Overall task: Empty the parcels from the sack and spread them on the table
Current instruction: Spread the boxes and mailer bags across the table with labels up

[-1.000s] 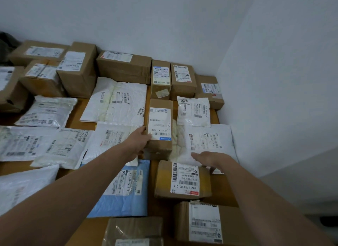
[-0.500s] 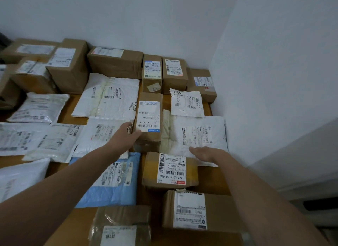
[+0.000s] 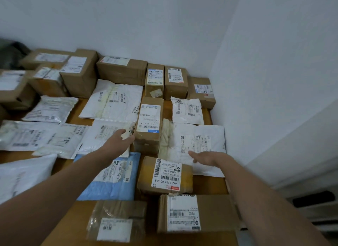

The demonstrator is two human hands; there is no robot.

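Many parcels (image 3: pixel 165 174) lie spread across your desk (image 3: pixel 208 186).
From your head camera, your left hand (image 3: pixel 118 142) lies with loose, straight fingers against the left side of the tall narrow box (image 3: pixel 149 121). Your right hand (image 3: pixel 206 157), fingers relaxed and holding nothing, lies over the white mailer (image 3: pixel 197 145) just right of that box.

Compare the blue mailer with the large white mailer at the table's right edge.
The blue mailer is pale blue; the white mailer is white with a yellowish lumpy strip on its left. The blue mailer lies nearer, left of the taped box; the white mailer lies behind that box. The right hand is over the white mailer, not the blue mailer. Both are soft, labelled bags lying flat.
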